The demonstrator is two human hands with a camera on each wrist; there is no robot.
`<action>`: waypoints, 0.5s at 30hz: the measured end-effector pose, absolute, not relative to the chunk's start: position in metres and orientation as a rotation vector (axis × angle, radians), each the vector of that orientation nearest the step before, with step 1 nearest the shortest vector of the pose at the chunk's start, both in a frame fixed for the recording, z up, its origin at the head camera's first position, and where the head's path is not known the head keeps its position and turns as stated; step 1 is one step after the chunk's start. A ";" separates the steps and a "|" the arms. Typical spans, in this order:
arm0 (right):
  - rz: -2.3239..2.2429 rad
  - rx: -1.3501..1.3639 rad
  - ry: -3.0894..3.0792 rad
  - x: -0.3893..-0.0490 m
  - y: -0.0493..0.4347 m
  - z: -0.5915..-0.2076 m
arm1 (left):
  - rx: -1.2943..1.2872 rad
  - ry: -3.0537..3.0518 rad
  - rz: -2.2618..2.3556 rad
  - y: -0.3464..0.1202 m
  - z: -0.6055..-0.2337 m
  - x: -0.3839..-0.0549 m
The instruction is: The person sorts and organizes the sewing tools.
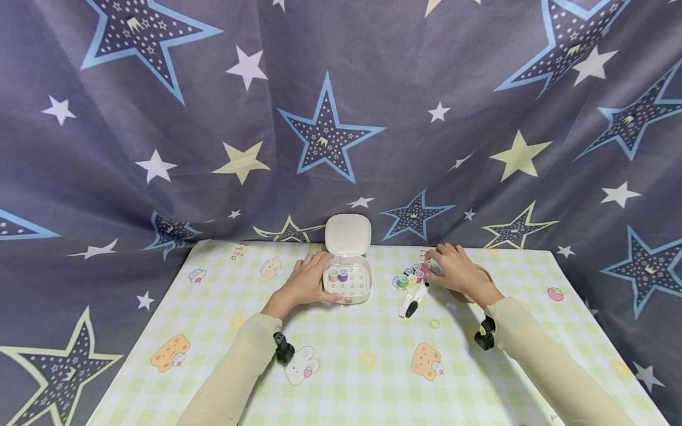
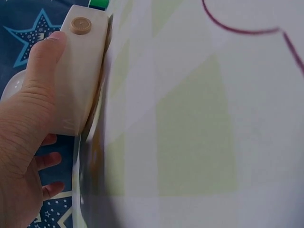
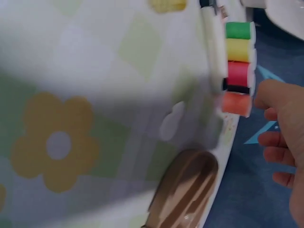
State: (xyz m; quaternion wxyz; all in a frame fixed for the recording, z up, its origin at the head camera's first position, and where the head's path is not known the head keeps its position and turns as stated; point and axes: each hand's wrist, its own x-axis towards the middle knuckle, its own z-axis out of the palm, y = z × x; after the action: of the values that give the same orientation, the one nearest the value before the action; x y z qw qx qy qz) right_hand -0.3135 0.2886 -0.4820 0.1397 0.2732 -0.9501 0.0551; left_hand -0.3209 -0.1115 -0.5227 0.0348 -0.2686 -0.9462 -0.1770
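Note:
A white sewing box (image 1: 347, 290) stands on the table with its lid (image 1: 348, 235) raised. Inside, a tan spool (image 1: 333, 274) and a purple spool (image 1: 343, 275) sit on a pegged tray. My left hand (image 1: 309, 279) grips the box's left side, its thumb on the front near the round tan button (image 2: 80, 25). To the right stands a group of thread spools, among them green (image 3: 238, 30), yellow (image 3: 237, 50), pink (image 3: 238, 73) and orange-red (image 3: 236, 103). My right hand (image 1: 455, 272) is beside the orange-red spool, fingers loosely bent; no firm hold shows.
Slim white and black tools (image 1: 413, 303) lie in front of the spools. A brown oval piece with raised edges (image 3: 190, 185) lies partly under my right wrist. A checked cloth (image 1: 341, 390) covers the table; a star-patterned curtain (image 1: 298, 201) hangs behind.

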 end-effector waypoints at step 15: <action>0.137 0.821 -2.738 -0.321 0.285 -0.495 | -0.810 -2.913 -0.572 -0.112 -0.525 -0.320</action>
State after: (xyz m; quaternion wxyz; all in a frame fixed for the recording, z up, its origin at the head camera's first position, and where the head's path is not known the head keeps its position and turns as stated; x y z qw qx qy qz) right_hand -0.3214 0.2845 -0.4953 0.1394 0.2842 -0.9474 0.0473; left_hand -0.3201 -0.1118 -0.5252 0.0322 -0.2630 -0.9462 -0.1857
